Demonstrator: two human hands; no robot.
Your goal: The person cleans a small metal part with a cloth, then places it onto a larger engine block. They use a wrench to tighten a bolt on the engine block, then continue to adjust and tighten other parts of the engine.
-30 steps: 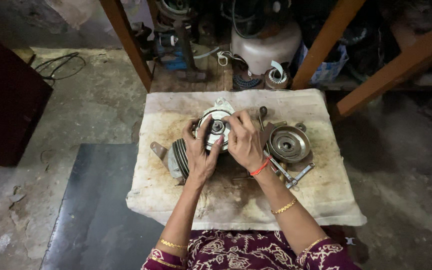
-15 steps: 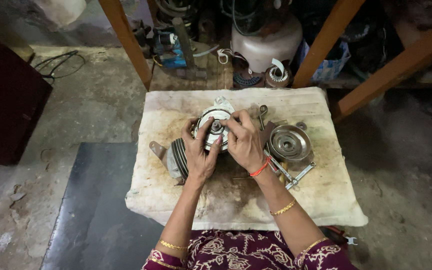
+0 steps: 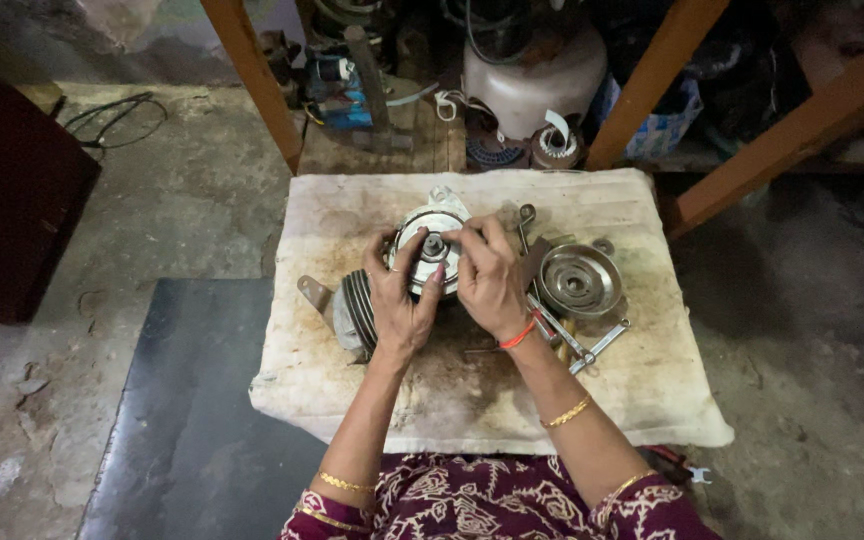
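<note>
Taking the stained off-white cloth [image 3: 352,400] as the landmark, a dark metal sheet [image 3: 192,400] lies on the floor off its left edge, partly tucked under that side. On the cloth's middle, toward the far edge, sits the metal compressor [image 3: 357,310], a grey, greasy body with a ribbed barrel and a mounting ear sticking out to the left; its round silver face, with a small hub at the centre, points up. The left hand [image 3: 399,305] wraps over the left of that face, its grip closed around the rim. The right hand [image 3: 489,280] covers the right of the face, fingertips pinched at the hub, though whether they hold a small part there cannot be told. Right of the hands, still on the cloth, a shallow round pulley [image 3: 579,280] lies face up, with wrenches [image 3: 592,345] just beside and partly under it. Beyond the cloth's far edge stands a white tank [image 3: 532,80] between slanted orange wooden beams [image 3: 252,90]
</note>
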